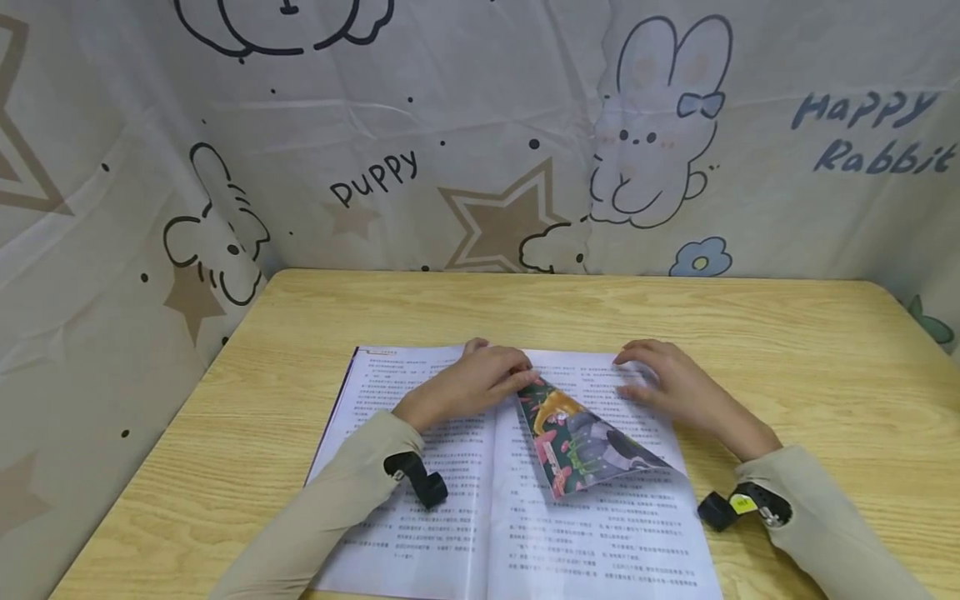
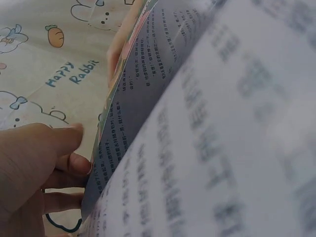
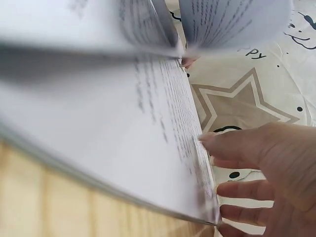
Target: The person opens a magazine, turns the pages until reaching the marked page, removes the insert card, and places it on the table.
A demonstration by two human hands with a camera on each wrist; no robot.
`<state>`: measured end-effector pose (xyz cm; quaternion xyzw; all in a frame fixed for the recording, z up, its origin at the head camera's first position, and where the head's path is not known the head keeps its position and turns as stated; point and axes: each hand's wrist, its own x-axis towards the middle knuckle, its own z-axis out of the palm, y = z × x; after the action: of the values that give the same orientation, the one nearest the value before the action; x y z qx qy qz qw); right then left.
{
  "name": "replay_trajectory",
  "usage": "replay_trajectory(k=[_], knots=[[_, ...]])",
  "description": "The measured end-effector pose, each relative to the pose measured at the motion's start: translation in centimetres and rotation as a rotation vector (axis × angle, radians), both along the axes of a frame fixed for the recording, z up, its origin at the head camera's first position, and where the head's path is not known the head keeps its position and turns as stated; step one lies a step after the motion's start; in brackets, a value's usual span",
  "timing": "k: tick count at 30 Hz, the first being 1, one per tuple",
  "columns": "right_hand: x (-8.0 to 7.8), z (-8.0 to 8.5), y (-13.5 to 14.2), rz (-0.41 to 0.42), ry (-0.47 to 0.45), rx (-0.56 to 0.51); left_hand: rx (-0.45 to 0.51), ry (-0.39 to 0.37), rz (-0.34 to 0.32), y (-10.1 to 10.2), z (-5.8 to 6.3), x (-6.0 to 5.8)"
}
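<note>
A wide book (image 1: 405,500) lies spread on the wooden table, its pages covered in printed text. One page (image 1: 585,442) is lifted and curled over on the right half, its underside showing a colourful picture in green, pink, orange and grey. My left hand (image 1: 468,383) reaches across the top of the book and pinches that page near its upper edge. In the left wrist view the left thumb and fingers (image 2: 66,205) lie along the page's margin. Beside the book's upper right part is my right hand (image 1: 671,392), loosely spread, thumb tip (image 3: 207,140) right at the page edges.
The light wood-grain table (image 1: 840,375) extends on both sides of the book and behind it. Cloth (image 1: 480,108) printed with rabbits, stars and words hangs along the back and left. Small black devices (image 1: 431,490) are worn on both wrists over long sleeves.
</note>
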<state>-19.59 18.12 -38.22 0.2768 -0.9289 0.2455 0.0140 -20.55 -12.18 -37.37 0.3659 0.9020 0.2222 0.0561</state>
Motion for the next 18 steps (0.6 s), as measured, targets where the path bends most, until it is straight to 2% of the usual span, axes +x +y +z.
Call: replay_trajectory(k=[4, 8, 14, 18], knots=[[-0.03, 0.31, 0.1, 0.002, -0.048, 0.064, 0.006, 0.015, 0.008, -0.03, -0.04, -0.05], [-0.07, 0.79, 0.36, -0.002, -0.102, 0.064, 0.019, 0.002, 0.007, -0.16, -0.01, -0.05], [-0.08, 0.9, 0.65, 0.005, -0.118, 0.05, -0.032, 0.022, -0.042, -0.25, 0.06, -0.03], [-0.16, 0.84, 0.65, 0.004, -0.114, 0.049, -0.029, 0.05, -0.077, -0.25, 0.03, -0.04]])
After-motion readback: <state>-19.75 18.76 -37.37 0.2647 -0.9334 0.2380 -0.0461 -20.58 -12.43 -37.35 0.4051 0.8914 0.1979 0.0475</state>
